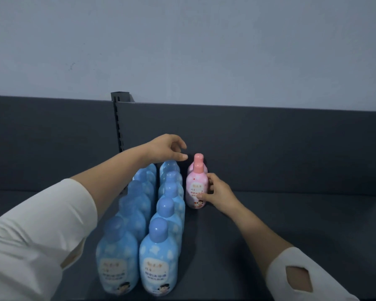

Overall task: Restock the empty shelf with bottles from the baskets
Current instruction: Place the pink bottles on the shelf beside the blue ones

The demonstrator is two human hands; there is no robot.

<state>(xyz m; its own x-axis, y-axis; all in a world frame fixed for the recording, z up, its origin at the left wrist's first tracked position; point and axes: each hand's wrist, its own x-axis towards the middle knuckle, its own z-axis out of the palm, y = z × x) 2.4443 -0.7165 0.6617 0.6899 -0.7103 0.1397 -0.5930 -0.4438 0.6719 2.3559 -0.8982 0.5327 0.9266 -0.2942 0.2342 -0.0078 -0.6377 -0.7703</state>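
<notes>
Two blue files: pale blue plastic bottles with rounded blue caps [159, 257] stand upright in two files running from the lower centre of the frame back toward the middle. The left file is blurred. Neighbours within each file stand very close together.
Pink pair: a pink plastic bottle with a pink cap [196, 187] stands upright at the centre of the frame, just right of the far end of the blue files. A second pink bottle [198, 157] stands directly behind it, with only its cap and shoulders showing.
Right hand [218, 193]: reaches in from the lower right and grips the front pink bottle low on its body, thumb across the label and fingers curled round its right side.
Left hand [167, 148]: reaches in from the lower left above the blue files and hovers over their far end. The fingers are relaxed and hold nothing, and the thumb tip points toward the rear pink cap without touching it. Whether the hand brushes the farthest blue cap cannot be told.
Shelf: a dark grey metal shelf [291, 224] carries every bottle, and its back panel rises behind them.
Post: a slotted dark upright post [117, 122] stands against the back panel, left of centre.
Wall: a pale grey-blue wall [204, 40] fills the upper frame.
Sleeves: white sleeves [30, 235] cover both arms in the lower corners. The right one has a diamond-shaped opening.
</notes>
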